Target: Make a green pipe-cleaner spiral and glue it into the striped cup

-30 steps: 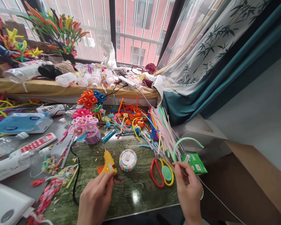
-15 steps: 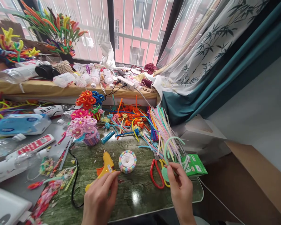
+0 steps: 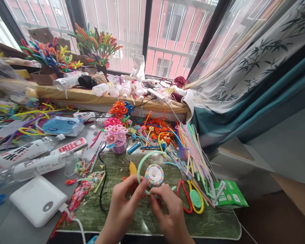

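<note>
my left hand (image 3: 125, 198) pinches a pale green pipe cleaner (image 3: 143, 160) between thumb and forefinger, the rest of the fingers curled. my right hand (image 3: 167, 206) is closed on its lower stretch, fingertips together. the stem arches up around the left of a small pastel pot (image 3: 155, 175), near the yellow glue gun (image 3: 133, 168). scissors (image 3: 188, 195) lie to the right.

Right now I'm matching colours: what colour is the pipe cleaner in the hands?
The pipe cleaner is light mint green, clearest in the head view.
</note>
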Demonstrator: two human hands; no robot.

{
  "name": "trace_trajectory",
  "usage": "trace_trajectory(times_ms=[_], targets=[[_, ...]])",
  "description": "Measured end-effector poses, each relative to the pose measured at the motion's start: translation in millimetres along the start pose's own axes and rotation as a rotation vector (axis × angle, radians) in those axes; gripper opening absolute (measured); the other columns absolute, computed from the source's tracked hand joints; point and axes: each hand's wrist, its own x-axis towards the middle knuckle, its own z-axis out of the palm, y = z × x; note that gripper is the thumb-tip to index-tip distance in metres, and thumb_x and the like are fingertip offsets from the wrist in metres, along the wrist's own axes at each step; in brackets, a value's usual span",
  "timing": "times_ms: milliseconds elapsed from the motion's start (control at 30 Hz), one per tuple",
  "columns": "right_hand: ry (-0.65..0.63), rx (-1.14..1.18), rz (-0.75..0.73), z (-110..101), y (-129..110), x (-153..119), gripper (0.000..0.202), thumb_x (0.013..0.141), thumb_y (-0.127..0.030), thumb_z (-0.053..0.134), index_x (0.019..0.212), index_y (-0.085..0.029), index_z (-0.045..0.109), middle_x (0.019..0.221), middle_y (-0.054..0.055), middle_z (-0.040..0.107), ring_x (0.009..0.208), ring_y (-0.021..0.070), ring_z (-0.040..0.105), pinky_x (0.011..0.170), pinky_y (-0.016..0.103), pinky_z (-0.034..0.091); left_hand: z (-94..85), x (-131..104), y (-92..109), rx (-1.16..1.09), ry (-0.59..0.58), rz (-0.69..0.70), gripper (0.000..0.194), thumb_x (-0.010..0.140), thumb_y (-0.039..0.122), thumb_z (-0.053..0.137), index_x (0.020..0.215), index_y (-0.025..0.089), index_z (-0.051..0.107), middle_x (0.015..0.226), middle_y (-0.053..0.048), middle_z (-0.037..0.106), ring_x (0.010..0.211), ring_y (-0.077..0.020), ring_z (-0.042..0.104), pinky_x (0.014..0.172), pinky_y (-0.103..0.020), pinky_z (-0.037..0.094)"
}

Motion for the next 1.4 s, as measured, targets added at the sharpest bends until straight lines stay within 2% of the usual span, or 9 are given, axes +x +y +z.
trace_trajectory(times_ms=[300,667,767,967,1067,1133,1167,1300,1400], targets=[[-0.036,0.074,0.204,9,8,-7,0.024,0.098,-0.031,0.052,0.082,-0.021,0.067,0.072,0.001,0.063,0.065,0.0156,0.058,0.06,0.024,0.043,-1.5,-6,-10,0.014,0.005,0.019,0.027,0.09,0.038,0.061,0.073,0.018,0.067,0.062,0.001,0.062,0.059,-0.0134,0.056,0.056,-0.021,0.044],[0.002,-0.013,0.145,-3,12,-4,0.028,0.099,-0.031,0.051,0.077,-0.021,0.067,0.065,-0.001,0.061,0.061,0.0137,0.055,0.058,0.023,0.042,11.4,0,-24,-0.114,-0.003,-0.107,0.035,0.085,0.05,0.066,0.073,0.017,0.068,0.059,0.001,0.059,0.052,-0.011,0.047,0.049,-0.02,0.039],[0.018,-0.05,0.142,-7,15,-5,0.029,0.099,-0.031,0.051,0.077,-0.021,0.067,0.064,-0.001,0.06,0.059,0.0139,0.055,0.058,0.024,0.043,14.8,5,-23,-0.07,-0.075,-0.085,0.033,0.086,0.048,0.066,0.074,0.017,0.07,0.061,0.001,0.061,0.055,-0.0123,0.052,0.05,-0.02,0.041],[0.139,-0.061,0.228,-24,29,-13,0.025,0.097,-0.029,0.052,0.079,-0.021,0.068,0.07,0.001,0.066,0.063,0.0153,0.06,0.062,0.025,0.048,22.2,11,-28,0.103,-0.162,0.0,0.035,0.097,0.047,0.048,0.104,0.02,0.069,0.069,0.0,0.068,0.053,-0.0137,0.057,0.051,-0.022,0.046],[0.32,-0.037,0.325,-48,40,-17,0.023,0.096,-0.032,0.055,0.08,-0.021,0.069,0.073,0.002,0.069,0.068,0.0162,0.065,0.063,0.024,0.051,47.1,6,-26,0.402,-0.303,0.052,0.031,0.101,0.036,0.041,0.102,0.02,0.068,0.075,-0.002,0.071,0.063,-0.0156,0.066,0.061,-0.023,0.051],[0.438,-0.068,0.39,-67,49,-18,0.023,0.094,-0.036,0.059,0.079,-0.021,0.069,0.075,0.003,0.071,0.073,0.018,0.068,0.069,0.025,0.052,75.4,3,-23,0.757,-0.554,0.034,0.027,0.101,0.024,0.042,0.093,0.02,0.067,0.086,-0.004,0.074,0.079,-0.0176,0.072,0.071,-0.024,0.053],[0.464,-0.08,0.412,-75,54,-19,0.023,0.093,-0.038,0.06,0.081,-0.021,0.07,0.078,0.004,0.072,0.074,0.0186,0.068,0.071,0.026,0.053,91.7,3,-23,0.815,-0.604,0.015,0.025,0.099,0.019,0.044,0.091,0.019,0.068,0.088,-0.005,0.075,0.081,-0.0192,0.073,0.072,-0.025,0.054],[0.501,-0.105,0.487,-90,73,-25,0.028,0.092,-0.044,0.059,0.086,-0.02,0.071,0.085,0.007,0.074,0.076,0.021,0.071,0.072,0.029,0.055,150.8,11,-28,0.95,-0.67,-0.011,0.018,0.097,0.013,0.051,0.101,0.013,0.068,0.094,-0.009,0.073,0.085,-0.0226,0.073,0.074,-0.033,0.058],[0.53,-0.155,0.508,-81,83,-36,0.031,0.092,-0.045,0.058,0.084,-0.019,0.072,0.086,0.009,0.076,0.078,0.0224,0.072,0.074,0.03,0.055,172.8,20,-38,1.012,-0.694,-0.001,0.028,0.095,0.032,0.062,0.118,0.015,0.062,0.114,-0.008,0.067,0.096,-0.0209,0.068,0.081,-0.04,0.059]])
